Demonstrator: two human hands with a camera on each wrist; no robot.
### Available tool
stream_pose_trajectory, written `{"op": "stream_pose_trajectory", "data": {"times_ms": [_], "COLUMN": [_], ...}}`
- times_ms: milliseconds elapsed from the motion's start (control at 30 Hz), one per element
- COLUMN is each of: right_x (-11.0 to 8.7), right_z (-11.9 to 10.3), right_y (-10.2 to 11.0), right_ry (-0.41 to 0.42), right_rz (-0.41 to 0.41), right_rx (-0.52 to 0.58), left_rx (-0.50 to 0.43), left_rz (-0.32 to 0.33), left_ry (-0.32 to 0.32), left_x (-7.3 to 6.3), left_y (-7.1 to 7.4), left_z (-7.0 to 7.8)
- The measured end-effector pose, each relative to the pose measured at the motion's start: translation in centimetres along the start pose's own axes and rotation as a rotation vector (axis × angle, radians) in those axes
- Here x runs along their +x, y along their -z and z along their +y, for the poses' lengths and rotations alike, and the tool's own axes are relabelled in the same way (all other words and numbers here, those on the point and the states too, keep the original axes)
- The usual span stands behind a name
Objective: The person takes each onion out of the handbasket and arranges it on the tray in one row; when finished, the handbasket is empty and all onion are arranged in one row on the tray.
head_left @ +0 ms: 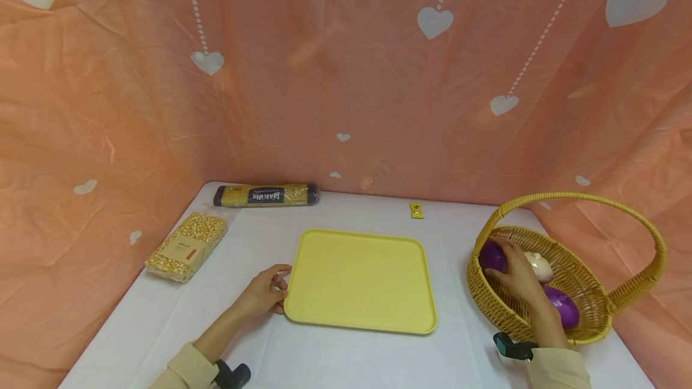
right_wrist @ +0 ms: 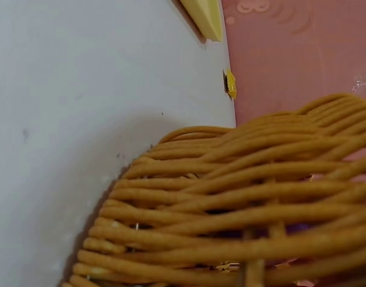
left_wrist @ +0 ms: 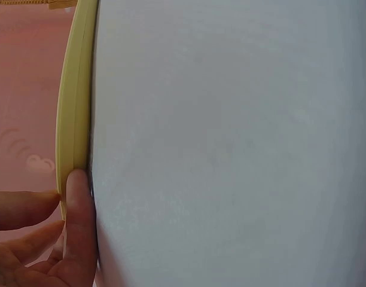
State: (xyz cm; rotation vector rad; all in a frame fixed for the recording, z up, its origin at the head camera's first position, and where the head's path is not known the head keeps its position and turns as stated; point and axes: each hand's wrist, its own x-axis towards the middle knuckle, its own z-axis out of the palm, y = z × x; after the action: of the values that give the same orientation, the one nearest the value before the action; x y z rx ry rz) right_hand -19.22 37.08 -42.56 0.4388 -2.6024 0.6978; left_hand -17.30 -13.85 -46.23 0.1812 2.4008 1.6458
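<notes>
White tabletop, basket with purple objects

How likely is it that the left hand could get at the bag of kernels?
Probably yes: only white tablecloth shows between the left hand and the bag of kernels, though the hand would first have to leave the yellow tray.

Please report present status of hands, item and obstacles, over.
Left hand touches edge of yellow tray. Right hand grips leftmost purple item inside wicker basket. Possible obstacle: arched basket handle.
</notes>
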Motion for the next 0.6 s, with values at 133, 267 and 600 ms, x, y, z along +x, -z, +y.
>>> {"op": "stream_pose_trajectory", "data": {"times_ms": [133,267,600], "right_x": [0.0,-0.1,-0.6], "right_z": [-0.2,-0.5,-1.2], "right_y": [0.3,0.6,2.1], "right_ry": [-0.012,-0.026,-0.093], "right_rz": [0.008,0.018,0.042], "right_rx": [0.000,-0.002,0.004], "left_rx": [0.009,0.015,0.007], "left_rz": [0.008,0.011,0.000], "left_ry": [0.007,0.008,0.013], "left_x": [0.0,0.1,0.1], "left_y": [0.0,0.0,0.0], "left_z": [0.0,0.1,0.0]}}
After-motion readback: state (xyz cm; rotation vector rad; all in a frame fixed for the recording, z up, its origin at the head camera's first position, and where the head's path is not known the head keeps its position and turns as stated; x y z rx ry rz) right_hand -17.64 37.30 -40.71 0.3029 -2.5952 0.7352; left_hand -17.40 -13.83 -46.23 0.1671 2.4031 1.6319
